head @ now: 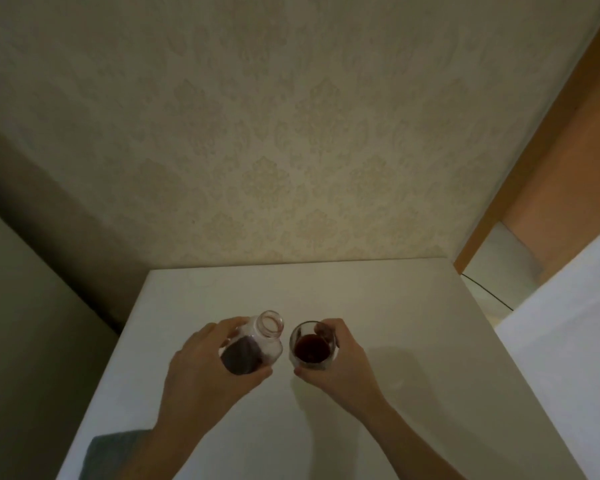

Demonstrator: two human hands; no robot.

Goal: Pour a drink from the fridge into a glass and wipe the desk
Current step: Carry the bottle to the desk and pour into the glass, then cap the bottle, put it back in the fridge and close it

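Observation:
A clear uncapped bottle [253, 344] holding dark red drink is in my left hand [201, 372], its open mouth tipped up and to the right, near the glass. My right hand [340, 365] grips a small clear glass [313, 345] partly filled with the same dark red liquid. Both stand close together over the middle of the white desk [378, 306]. No liquid is running between them. A grey cloth [115, 455] lies at the desk's near left corner, partly hidden by my left forearm.
A patterned beige wall [291, 133] rises right behind the desk. A wooden door frame [548, 168] stands at the right, with a thin dark cable [489, 292] beside the desk's right edge. A dark gap runs along the desk's left side.

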